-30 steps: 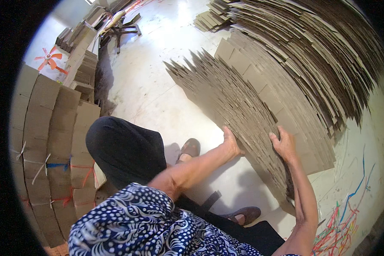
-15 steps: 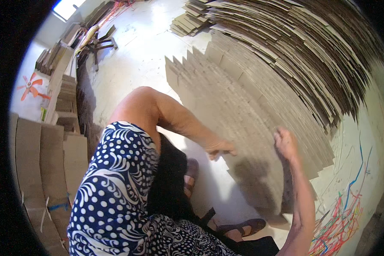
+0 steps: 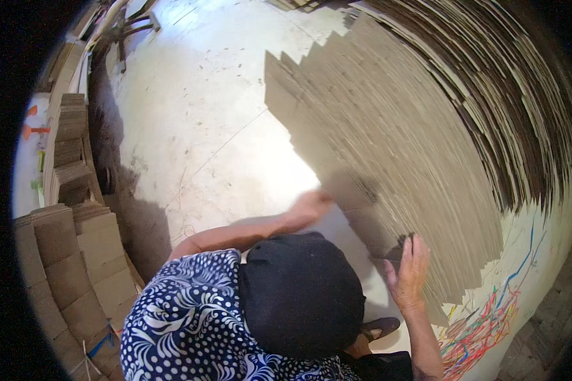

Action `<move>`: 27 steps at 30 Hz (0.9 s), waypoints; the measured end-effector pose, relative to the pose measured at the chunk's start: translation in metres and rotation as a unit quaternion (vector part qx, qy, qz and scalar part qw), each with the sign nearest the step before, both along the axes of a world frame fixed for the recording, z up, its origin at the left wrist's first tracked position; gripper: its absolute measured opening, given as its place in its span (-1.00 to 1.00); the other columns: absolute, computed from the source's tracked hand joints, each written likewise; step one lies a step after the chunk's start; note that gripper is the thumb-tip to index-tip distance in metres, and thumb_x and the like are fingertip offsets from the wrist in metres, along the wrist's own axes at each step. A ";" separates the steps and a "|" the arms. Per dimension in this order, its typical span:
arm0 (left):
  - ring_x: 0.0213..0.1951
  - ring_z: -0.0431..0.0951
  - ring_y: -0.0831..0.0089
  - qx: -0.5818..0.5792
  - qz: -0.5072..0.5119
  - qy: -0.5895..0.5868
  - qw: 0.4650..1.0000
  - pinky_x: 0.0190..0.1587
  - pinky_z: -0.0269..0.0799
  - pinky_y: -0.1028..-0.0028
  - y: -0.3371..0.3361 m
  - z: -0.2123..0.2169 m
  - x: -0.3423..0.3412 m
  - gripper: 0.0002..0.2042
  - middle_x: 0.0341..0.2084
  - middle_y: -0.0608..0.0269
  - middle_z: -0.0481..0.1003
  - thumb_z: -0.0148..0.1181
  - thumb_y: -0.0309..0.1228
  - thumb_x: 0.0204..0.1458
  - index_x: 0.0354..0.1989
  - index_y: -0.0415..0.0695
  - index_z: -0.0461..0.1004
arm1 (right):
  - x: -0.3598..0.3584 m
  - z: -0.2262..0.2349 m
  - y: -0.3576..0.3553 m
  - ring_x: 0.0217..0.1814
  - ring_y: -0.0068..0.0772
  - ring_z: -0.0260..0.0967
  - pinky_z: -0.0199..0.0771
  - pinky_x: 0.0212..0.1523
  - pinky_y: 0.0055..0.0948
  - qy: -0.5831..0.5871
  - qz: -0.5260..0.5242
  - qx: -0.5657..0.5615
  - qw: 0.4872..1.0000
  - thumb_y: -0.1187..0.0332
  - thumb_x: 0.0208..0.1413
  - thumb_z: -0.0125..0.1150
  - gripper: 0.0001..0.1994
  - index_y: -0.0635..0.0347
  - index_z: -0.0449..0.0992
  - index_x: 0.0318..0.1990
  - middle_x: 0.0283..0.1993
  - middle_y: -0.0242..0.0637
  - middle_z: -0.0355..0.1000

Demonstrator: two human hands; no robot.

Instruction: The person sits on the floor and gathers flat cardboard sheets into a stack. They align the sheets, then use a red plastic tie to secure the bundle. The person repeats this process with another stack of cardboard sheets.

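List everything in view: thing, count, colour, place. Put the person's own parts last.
Fanned spread of flat cardboard sheets: too many to count, brown, on the floor, centre to right.
Darker cardboard rows: too many to count, dark brown, behind the spread, upper right.
Bundled cardboard stacks: several, brown, along the left edge.
Floor: one, pale concrete, centre.
Plastic straps: a tangle, red, blue, green and yellow, lower right.
Sandal: one, dark, lower centre.
Patterned top: one, blue and white, bottom.
Left hand: blurred, at the spread's near edge.
Right hand: fingers on the spread's lower edge.
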State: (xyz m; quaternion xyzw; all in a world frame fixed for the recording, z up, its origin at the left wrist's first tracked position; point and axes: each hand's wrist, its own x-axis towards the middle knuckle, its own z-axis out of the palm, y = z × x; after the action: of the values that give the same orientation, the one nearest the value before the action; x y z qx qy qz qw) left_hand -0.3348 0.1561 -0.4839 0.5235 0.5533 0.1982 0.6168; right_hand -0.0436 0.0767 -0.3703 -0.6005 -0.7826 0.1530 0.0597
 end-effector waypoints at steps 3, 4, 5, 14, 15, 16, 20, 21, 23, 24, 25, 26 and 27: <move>-0.10 0.44 0.36 0.188 0.171 0.157 0.954 0.01 0.33 0.38 0.042 -0.020 -0.096 -0.72 -0.14 0.14 0.49 -0.04 -0.36 0.13 -0.06 -0.23 0.43 | -0.017 -0.005 -0.008 0.34 0.14 -0.06 -0.11 0.28 0.18 -0.054 -0.026 -0.031 0.998 0.35 -0.17 0.35 -0.34 0.29 0.23 0.14 0.28 0.14 0.01; -0.06 0.43 0.36 0.168 0.265 0.136 0.940 0.03 0.31 0.41 0.067 0.007 -0.106 -0.71 -0.12 0.12 0.47 -0.05 -0.39 0.14 -0.03 -0.25 0.41 | -0.020 -0.007 -0.010 0.35 0.15 -0.07 -0.13 0.28 0.19 -0.080 -0.036 -0.040 0.995 0.35 -0.16 0.35 -0.35 0.29 0.23 0.14 0.29 0.15 -0.01; -0.02 0.42 0.35 0.183 0.302 0.115 0.929 0.08 0.29 0.42 0.086 0.019 -0.121 -0.70 -0.09 0.10 0.45 -0.08 -0.41 0.15 0.00 -0.28 0.38 | -0.026 -0.011 -0.014 0.34 0.16 -0.06 -0.12 0.27 0.20 -0.083 -0.043 -0.025 0.995 0.36 -0.15 0.34 -0.38 0.28 0.26 0.11 0.28 0.15 0.00; 0.07 0.37 0.37 0.147 0.256 -0.089 0.951 0.20 0.14 0.42 0.098 0.022 -0.111 -0.62 -0.02 0.08 0.42 -0.07 -0.39 0.12 0.07 -0.34 0.31 | -0.040 -0.031 -0.033 0.18 0.16 0.16 0.17 0.12 0.10 -0.038 -0.027 0.075 0.996 0.46 -0.12 0.29 -0.60 0.21 0.38 -0.06 0.20 0.11 0.17; 0.03 0.38 0.40 0.150 0.256 -0.119 0.947 0.19 0.13 0.43 0.093 0.019 -0.106 -0.64 -0.09 0.13 0.44 -0.06 -0.36 0.11 0.02 -0.34 0.33 | -0.037 -0.036 -0.040 0.13 0.15 0.20 0.22 0.08 0.05 -0.012 -0.028 0.064 0.998 0.47 -0.11 0.29 -0.61 0.21 0.38 -0.06 0.18 0.09 0.20; 0.01 0.38 0.41 0.123 0.247 -0.135 0.952 0.18 0.15 0.43 0.090 0.019 -0.104 -0.66 -0.12 0.15 0.45 -0.06 -0.36 0.12 0.00 -0.33 0.35 | -0.035 -0.040 -0.046 0.08 0.13 0.24 0.26 0.04 0.00 0.015 -0.028 0.052 0.998 0.48 -0.11 0.28 -0.61 0.21 0.37 -0.06 0.16 0.08 0.23; -0.15 0.37 0.51 0.094 0.204 -0.135 0.965 0.05 0.21 0.50 0.088 0.017 -0.103 -0.77 -0.30 0.30 0.44 -0.03 -0.35 0.14 -0.16 -0.24 0.41 | -0.038 -0.030 -0.040 -0.21 -0.07 0.33 0.30 -0.17 -0.08 0.021 -0.131 -0.055 0.990 0.53 -0.11 0.22 -0.62 0.26 0.39 -0.05 -0.24 -0.06 0.38; -0.18 0.36 0.51 0.112 0.202 -0.117 0.966 0.03 0.21 0.51 0.090 0.011 -0.106 -0.79 -0.33 0.32 0.43 -0.03 -0.35 0.14 -0.19 -0.23 0.42 | -0.039 -0.029 -0.033 -0.34 -0.13 0.31 0.27 -0.24 -0.14 0.028 -0.088 -0.008 0.996 0.55 -0.12 0.19 -0.64 0.28 0.41 -0.07 -0.39 -0.12 0.34; -0.24 0.33 0.53 0.107 0.256 -0.094 0.956 -0.03 0.22 0.52 0.097 0.023 -0.105 -0.83 -0.38 0.34 0.39 -0.02 -0.37 0.15 -0.25 -0.20 0.41 | -0.050 -0.017 -0.014 -0.38 -0.15 0.31 0.26 -0.24 -0.21 0.004 -0.051 -0.004 0.999 0.55 -0.13 0.19 -0.67 0.27 0.42 -0.11 -0.41 -0.15 0.35; -0.22 0.35 0.52 0.169 0.273 -0.081 0.944 -0.02 0.23 0.49 0.103 0.015 -0.123 -0.83 -0.36 0.32 0.40 -0.01 -0.36 0.15 -0.24 -0.20 0.41 | -0.061 -0.010 -0.003 -0.40 -0.16 0.31 0.26 -0.25 -0.25 -0.002 -0.028 -0.003 1.000 0.56 -0.14 0.20 -0.68 0.27 0.43 -0.14 -0.42 -0.16 0.35; -0.18 0.36 0.51 0.186 0.288 -0.112 0.933 0.01 0.23 0.48 0.109 0.007 -0.143 -0.83 -0.33 0.30 0.41 0.00 -0.35 0.15 -0.24 -0.20 0.41 | -0.072 -0.006 0.005 -0.34 -0.14 0.31 0.25 -0.23 -0.24 0.002 -0.029 -0.014 0.999 0.53 -0.15 0.22 -0.68 0.25 0.43 -0.14 -0.36 -0.13 0.36; -0.15 0.37 0.50 0.203 0.302 -0.148 0.920 0.04 0.22 0.46 0.119 0.008 -0.152 -0.82 -0.30 0.28 0.43 0.01 -0.34 0.15 -0.23 -0.19 0.42 | -0.084 -0.004 0.014 -0.28 -0.12 0.32 0.25 -0.21 -0.22 0.001 -0.031 -0.023 0.999 0.51 -0.17 0.24 -0.67 0.23 0.43 -0.15 -0.30 -0.11 0.36; -0.09 0.36 0.47 0.215 0.304 -0.143 0.917 0.08 0.19 0.44 0.131 0.006 -0.156 -0.82 -0.23 0.24 0.43 0.01 -0.33 0.15 -0.23 -0.19 0.42 | -0.093 -0.004 0.024 -0.22 -0.10 0.33 0.24 -0.19 -0.21 0.001 -0.033 -0.031 0.999 0.49 -0.18 0.26 -0.66 0.20 0.43 -0.15 -0.25 -0.09 0.37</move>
State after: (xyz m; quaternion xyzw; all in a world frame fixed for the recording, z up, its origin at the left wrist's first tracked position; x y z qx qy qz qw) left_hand -0.4912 0.2867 -0.4775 0.4166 0.5355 0.5630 0.4719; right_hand -0.1370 0.1005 -0.3739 -0.6278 -0.7568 0.1759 0.0464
